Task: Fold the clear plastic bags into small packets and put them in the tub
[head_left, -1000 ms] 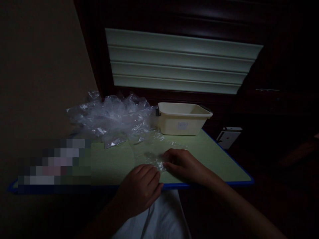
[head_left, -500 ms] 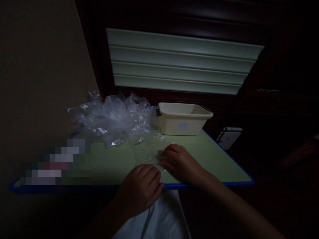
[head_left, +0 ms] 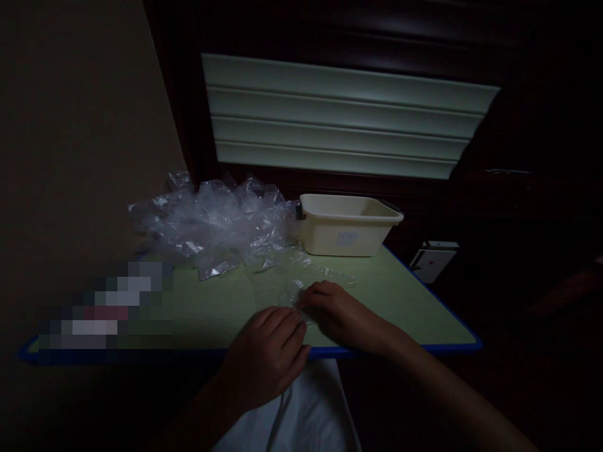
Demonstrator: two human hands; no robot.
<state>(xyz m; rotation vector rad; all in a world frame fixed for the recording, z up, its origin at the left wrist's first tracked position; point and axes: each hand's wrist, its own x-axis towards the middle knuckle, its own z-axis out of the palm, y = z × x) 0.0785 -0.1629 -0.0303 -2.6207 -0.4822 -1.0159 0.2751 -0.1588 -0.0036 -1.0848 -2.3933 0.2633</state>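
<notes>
A clear, crumpled plastic bag (head_left: 291, 292) lies on the light green tabletop, hard to make out in the dim light. My right hand (head_left: 342, 317) is closed on its right side, fingers bent down and pressed together. At the table's near edge, my left hand (head_left: 268, 355) is curled with its fingertips at the bag's near end. The two hands almost touch at the fingertips. What lies beneath the left fingers is hidden. Behind them, a large heap of clear plastic bags (head_left: 221, 220) covers the back left of the table.
A cream plastic bin (head_left: 346, 237) with dark handles and a small label stands at the back right. The table has a blue rim (head_left: 443, 347). A blurred-out patch (head_left: 106, 307) covers the left end. A white box (head_left: 433, 260) is beyond the right edge, and a slatted panel (head_left: 348, 119) rises behind.
My right hand has moved slightly down and towards my left hand, uncovering more plastic behind it. My left hand stays almost where it was.
</notes>
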